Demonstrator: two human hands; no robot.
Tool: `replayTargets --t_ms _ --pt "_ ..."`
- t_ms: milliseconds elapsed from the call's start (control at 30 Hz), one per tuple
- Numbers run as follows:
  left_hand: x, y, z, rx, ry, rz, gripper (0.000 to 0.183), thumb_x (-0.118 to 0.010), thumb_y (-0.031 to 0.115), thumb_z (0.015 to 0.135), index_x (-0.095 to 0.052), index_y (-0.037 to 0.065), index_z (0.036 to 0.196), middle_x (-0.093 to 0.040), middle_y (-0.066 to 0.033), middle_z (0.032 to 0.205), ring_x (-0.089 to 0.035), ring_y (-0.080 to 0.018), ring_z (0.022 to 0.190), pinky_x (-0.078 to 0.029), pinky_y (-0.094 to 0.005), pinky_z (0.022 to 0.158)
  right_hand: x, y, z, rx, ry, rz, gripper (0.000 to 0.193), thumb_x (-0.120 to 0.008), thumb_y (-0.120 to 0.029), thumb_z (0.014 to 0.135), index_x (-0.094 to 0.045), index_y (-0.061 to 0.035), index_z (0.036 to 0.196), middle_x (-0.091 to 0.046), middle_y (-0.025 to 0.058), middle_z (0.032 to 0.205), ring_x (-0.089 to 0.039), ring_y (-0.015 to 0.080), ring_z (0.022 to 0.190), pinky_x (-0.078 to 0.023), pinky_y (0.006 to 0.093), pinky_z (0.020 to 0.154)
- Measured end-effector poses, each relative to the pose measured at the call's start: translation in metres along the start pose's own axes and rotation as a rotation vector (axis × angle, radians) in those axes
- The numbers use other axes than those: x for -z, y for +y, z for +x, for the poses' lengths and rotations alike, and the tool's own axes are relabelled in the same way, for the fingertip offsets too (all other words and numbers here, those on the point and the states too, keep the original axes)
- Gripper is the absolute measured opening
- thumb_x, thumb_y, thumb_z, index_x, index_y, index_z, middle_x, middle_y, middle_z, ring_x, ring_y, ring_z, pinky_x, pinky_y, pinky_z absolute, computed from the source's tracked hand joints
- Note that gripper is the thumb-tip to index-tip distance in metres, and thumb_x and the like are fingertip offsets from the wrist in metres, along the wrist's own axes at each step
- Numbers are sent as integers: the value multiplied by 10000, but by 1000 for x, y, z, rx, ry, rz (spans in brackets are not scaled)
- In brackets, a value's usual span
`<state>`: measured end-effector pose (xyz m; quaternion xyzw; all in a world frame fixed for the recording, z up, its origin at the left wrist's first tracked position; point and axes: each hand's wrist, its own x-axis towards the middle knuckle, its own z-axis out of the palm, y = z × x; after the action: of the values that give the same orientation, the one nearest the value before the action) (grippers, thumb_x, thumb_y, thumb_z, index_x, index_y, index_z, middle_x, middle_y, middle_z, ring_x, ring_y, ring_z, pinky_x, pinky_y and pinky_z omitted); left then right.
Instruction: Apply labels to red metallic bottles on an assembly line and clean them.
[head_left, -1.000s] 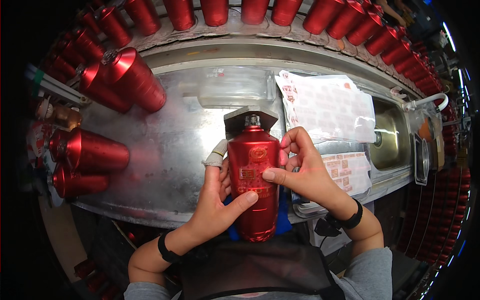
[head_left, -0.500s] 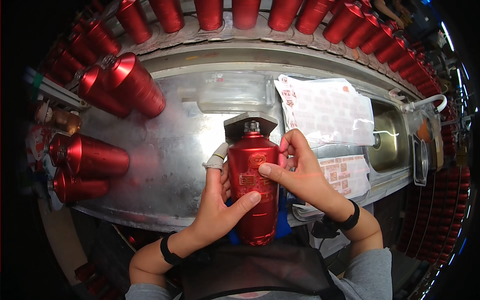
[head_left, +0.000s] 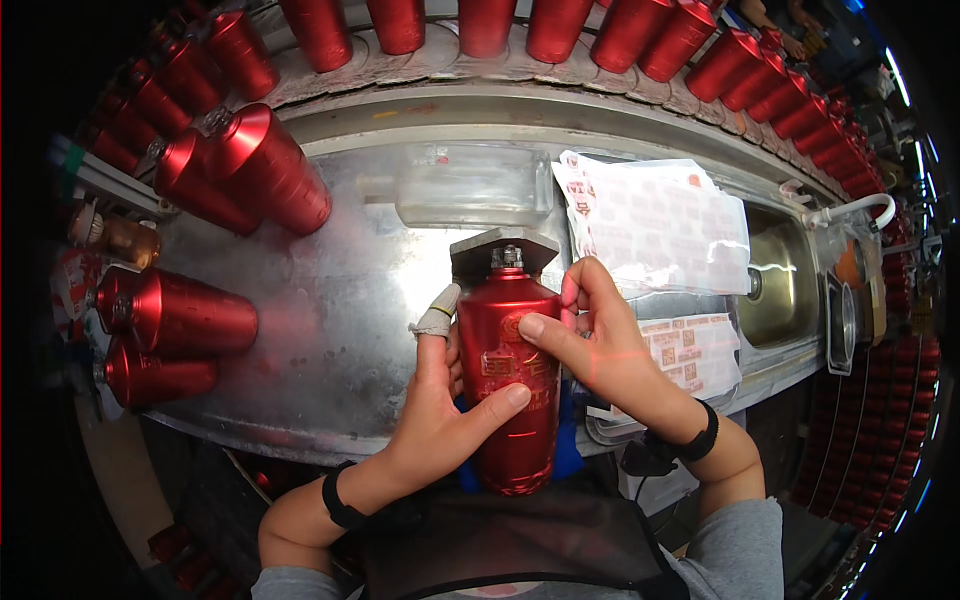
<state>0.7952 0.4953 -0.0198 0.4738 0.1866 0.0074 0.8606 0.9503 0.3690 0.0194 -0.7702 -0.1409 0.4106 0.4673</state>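
While the red bottle [head_left: 512, 368] is held: neck pointed far, gold-printed face turned up, base set over the near edge of the steel table [head_left: 330, 320].
Blue cloth [head_left: 568, 450]: glimpsed under the base; what is carried by it cannot be told.
Left hand [head_left: 436, 400]: wrapped around the left side, thumb pressed on the printed face; should this grip be loosened, a roll or a drop off the near edge could be caused.
Right hand [head_left: 612, 345]: thumb laid on the upper face, fingers curled beside the right shoulder; whether anything is pinched by them cannot be told. If that thumb is dragged hard, the gold print could be scuffed.
Grey block [head_left: 505, 243]: set just beyond the neck; were the bottle shoved far, the glassy mouth could be chipped against it.
Printed sheets [head_left: 655, 220]: spread at right, with the sink [head_left: 785, 310] beyond them; by a swung right elbow or wrist, the nearer ones could be nudged.
Clear container [head_left: 475, 190]: placed beyond the block.
Far row of red bottles [head_left: 487, 30]: lined up along the far side.
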Motion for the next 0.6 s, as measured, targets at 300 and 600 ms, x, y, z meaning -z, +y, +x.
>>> replayTargets --t_ms 300,600 --pt "7 -5 -2 10 -42 -54 1016 -722 117 883 37 55 1556 -309 -222 1505 -390 -287 1389 -353 -414 1129 -2 2 -1 52 15 -125 574 -842 -384 789 -393 -59 940 -484 56 772 -459 114 702 -437 307 603" --pt "7 2 10 40 36 -75 888 -683 148 933 -57 42 1553 -396 -206 1459 -473 -251 1315 -390 -390 1096 -3 10 1 108 30 -175 568 -826 -396 798 -391 -60 942 -476 59 726 -457 131 657 -422 317 571"
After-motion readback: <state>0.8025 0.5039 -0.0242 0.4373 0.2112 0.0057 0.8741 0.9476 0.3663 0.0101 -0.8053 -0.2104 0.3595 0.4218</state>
